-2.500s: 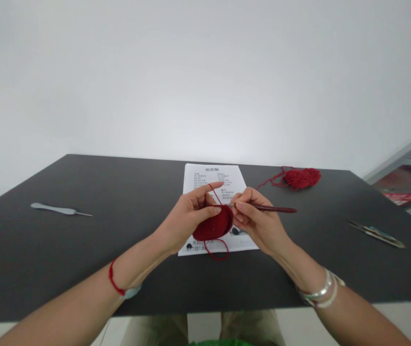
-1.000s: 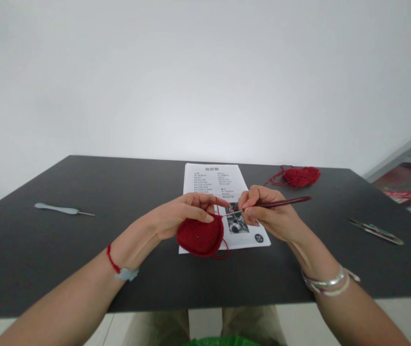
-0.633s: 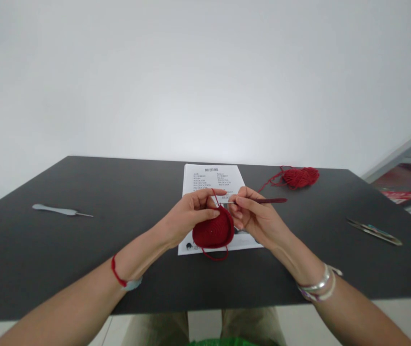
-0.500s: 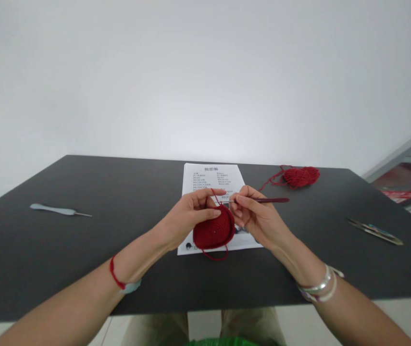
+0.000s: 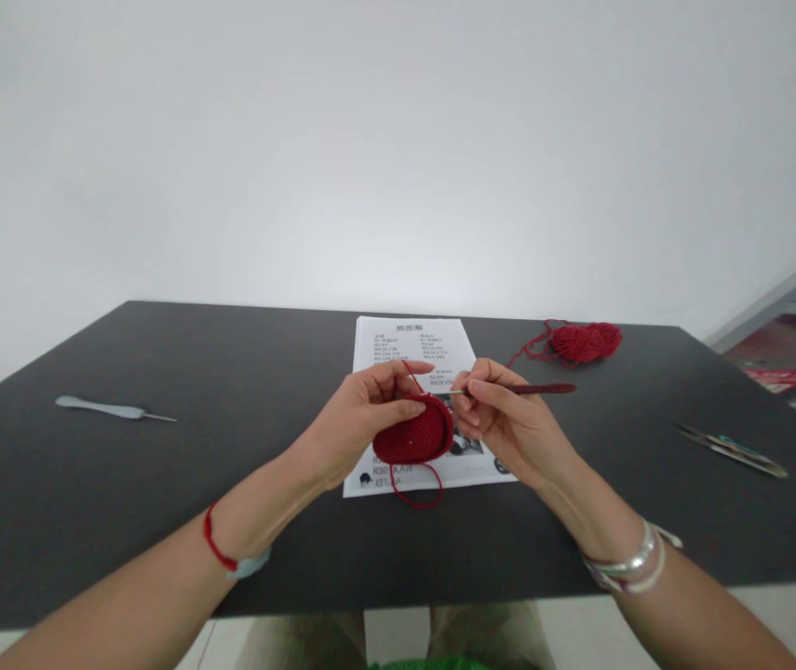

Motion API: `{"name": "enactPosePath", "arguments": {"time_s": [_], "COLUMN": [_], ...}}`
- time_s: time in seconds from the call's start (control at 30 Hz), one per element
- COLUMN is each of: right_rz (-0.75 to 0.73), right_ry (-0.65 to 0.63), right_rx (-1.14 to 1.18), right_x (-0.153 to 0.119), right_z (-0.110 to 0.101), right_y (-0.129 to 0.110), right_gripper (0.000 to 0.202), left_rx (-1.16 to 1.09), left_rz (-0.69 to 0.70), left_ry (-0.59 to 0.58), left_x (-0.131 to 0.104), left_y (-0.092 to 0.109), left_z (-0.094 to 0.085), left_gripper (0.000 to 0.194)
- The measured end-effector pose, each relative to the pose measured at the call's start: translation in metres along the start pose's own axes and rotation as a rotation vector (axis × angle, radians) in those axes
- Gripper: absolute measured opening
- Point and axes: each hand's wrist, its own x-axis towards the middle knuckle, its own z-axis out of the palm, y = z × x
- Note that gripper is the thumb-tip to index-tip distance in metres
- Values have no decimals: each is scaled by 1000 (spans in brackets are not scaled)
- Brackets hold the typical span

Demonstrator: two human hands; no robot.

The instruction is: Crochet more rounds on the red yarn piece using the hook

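Observation:
My left hand (image 5: 370, 409) pinches the upper edge of a round, cupped red crochet piece (image 5: 411, 435), thumb on its front. A strand of red yarn runs over the raised index finger of that hand. Below the piece hangs a loop of red yarn (image 5: 426, 505). My right hand (image 5: 499, 409) grips a crochet hook (image 5: 544, 388) with a dark red handle like a pen, its thin metal shaft pointing left at the piece's top edge. Whether the tip sits in a stitch is too small to tell.
Printed pattern sheets (image 5: 398, 349) lie under my hands on the dark table (image 5: 264, 372). A red yarn ball (image 5: 585, 342) rests at the back right. Thread snips (image 5: 733, 451) lie at the right, and a second crochet hook (image 5: 114, 408) with a pale handle at the left.
My right hand and its hook have shifted slightly right, away from the piece. The crochet piece has tilted, so its lower edge sits higher and more print shows beneath it.

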Motion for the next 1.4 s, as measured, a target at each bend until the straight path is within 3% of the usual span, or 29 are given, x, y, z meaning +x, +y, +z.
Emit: {"name": "enactPosePath", "arguments": {"time_s": [0.67, 0.8, 0.9, 1.07, 1.4], "right_rz": [-389, -593, -516, -253, -202], "right_ry": [-7, 59, 76, 62, 135], "right_rx": [-375, -753, -919, -805, -704], "right_x": [-4, -8, -7, -4, -2], "right_z": [-7, -6, -3, -1, 1], "right_y": [-1, 8, 15, 20, 23], "right_gripper": [16, 6, 4, 8, 15], "left_rx": [118, 77, 61, 40, -111], "left_rz": [65, 36, 35, 11, -41], "left_ry": [96, 88, 81, 87, 61], "left_x": [-3, -3, -3, -3, -2], "left_y": [4, 1, 0, -1, -2], "left_z": [5, 5, 5, 6, 6], "left_gripper": [39, 39, 38, 40, 42]}}
